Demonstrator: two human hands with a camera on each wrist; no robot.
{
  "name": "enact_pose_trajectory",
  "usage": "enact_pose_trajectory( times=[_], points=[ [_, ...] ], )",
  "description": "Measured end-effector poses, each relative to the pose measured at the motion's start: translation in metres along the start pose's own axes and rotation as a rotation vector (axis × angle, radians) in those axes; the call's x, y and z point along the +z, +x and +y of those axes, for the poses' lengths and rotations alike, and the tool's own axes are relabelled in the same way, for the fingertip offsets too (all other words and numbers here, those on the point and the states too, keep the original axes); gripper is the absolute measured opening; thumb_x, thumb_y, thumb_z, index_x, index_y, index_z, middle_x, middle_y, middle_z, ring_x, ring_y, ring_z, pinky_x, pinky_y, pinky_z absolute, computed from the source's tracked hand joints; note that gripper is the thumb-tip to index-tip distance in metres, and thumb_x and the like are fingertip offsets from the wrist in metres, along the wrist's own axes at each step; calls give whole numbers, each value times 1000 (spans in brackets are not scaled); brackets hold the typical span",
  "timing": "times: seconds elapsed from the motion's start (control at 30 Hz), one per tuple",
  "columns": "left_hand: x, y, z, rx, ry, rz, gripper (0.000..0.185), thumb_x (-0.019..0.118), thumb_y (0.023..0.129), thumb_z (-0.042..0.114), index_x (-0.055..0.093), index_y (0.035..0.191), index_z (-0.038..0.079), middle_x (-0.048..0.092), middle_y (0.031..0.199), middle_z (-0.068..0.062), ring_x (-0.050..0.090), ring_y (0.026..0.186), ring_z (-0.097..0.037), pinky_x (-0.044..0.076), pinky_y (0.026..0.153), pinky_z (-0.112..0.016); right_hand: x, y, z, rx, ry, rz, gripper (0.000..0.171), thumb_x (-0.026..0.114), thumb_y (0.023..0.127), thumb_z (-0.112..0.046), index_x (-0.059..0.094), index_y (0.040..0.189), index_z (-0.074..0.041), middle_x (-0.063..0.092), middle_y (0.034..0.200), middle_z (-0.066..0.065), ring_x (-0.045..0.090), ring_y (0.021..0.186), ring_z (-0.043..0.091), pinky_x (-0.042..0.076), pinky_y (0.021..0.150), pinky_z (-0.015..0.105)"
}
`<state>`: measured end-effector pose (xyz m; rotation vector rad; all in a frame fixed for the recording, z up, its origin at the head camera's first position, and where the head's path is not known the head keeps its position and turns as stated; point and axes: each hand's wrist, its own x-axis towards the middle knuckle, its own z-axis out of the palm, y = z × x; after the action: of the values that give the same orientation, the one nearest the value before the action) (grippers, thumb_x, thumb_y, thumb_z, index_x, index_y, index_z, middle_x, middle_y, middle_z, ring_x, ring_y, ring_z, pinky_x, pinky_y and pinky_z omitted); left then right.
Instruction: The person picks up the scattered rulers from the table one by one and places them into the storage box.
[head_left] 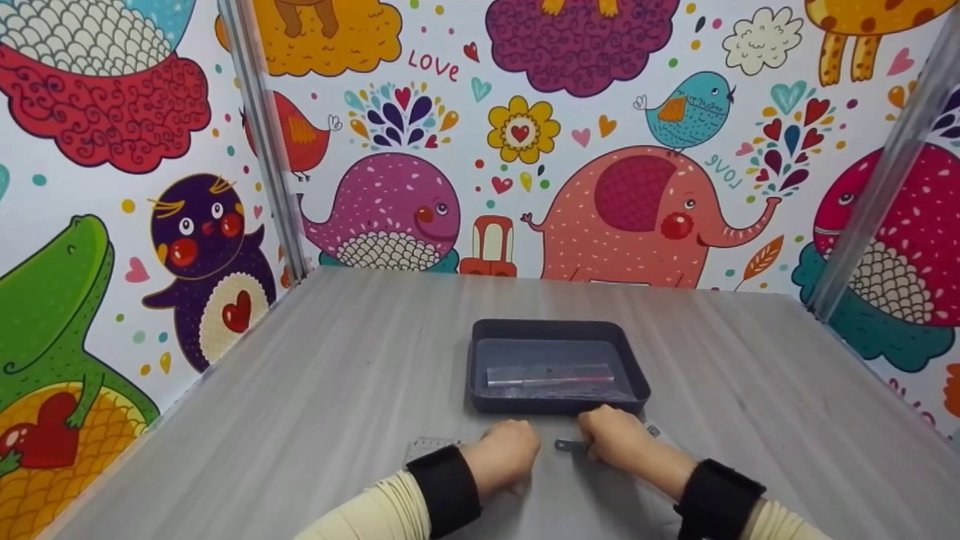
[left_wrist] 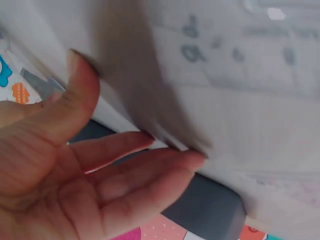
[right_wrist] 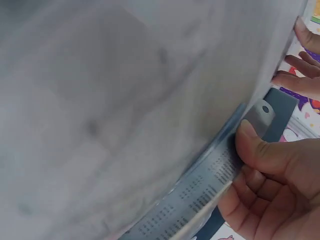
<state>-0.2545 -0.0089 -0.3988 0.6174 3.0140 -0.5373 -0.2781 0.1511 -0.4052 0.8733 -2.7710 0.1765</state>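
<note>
My right hand (head_left: 611,435) pinches a metal ruler (right_wrist: 195,192) between thumb and fingers, near the end with a round hole. Fine marks and rows of small print run along the ruler's face. In the head view only its holed end (head_left: 567,445) shows left of the hand. My left hand (head_left: 506,454) holds nothing; its fingers are loosely bent with the tips at the tabletop (left_wrist: 210,120). Close by it lies a clear plastic ruler (head_left: 431,446), partly behind the left wrist, with printed numbers visible in the left wrist view.
A dark grey tray (head_left: 480,401) stands just beyond both hands. Inside it lies a flat clear plastic item (head_left: 551,375) with a reddish streak. Printed wall panels (head_left: 517,187) enclose the table at the back and sides, with metal posts (head_left: 270,150) at the corners.
</note>
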Motion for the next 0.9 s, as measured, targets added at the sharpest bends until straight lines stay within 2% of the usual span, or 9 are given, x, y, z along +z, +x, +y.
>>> enact_pose_trajectory(
  times=[0.17, 0.3, 0.4, 0.63, 0.9],
  points=[
    [0, 0, 3, -48, -8, 9, 42, 80, 34, 26, 63, 69, 10, 61, 70, -4, 58, 59, -19, 45, 43, -34, -16, -3, 0, 30, 12, -5, 27, 70, 52, -3, 45, 58, -12, 47, 56, -6, 44, 50, 8, 33, 42, 24],
    [-1, 1, 6, -64, -31, 1, 33, 78, 41, 25, 62, 66, 10, 61, 68, -3, 58, 57, -18, 45, 42, -36, -34, -3, 3, 30, 48, 54, 31, 69, 57, -4, 39, 60, -11, 36, 56, -9, 38, 51, 6, 30, 45, 21],
    [-2, 4, 9, -70, -49, -10, 30, 78, 42, 23, 63, 64, 9, 60, 64, -1, 58, 55, -18, 45, 42, -36, -46, -3, 6, 26, 91, 109, 33, 68, 60, -5, 36, 61, -11, 29, 57, -9, 31, 52, 6, 27, 47, 20],
    [-1, 9, 11, -104, -45, -50, 37, 79, 38, 22, 63, 68, 9, 62, 68, -2, 58, 58, -19, 45, 44, -37, -60, 3, 9, 32, 141, 185, 28, 67, 63, -6, 41, 62, -12, 35, 56, -8, 34, 51, 6, 29, 46, 18],
    [-2, 7, 12, -148, -81, -26, 32, 79, 40, 18, 63, 66, 9, 61, 69, -2, 57, 59, -18, 45, 44, -38, -76, 9, 10, 53, 282, 267, 22, 66, 66, -6, 45, 67, -11, 37, 56, -6, 36, 51, 6, 32, 46, 19]
  ],
)
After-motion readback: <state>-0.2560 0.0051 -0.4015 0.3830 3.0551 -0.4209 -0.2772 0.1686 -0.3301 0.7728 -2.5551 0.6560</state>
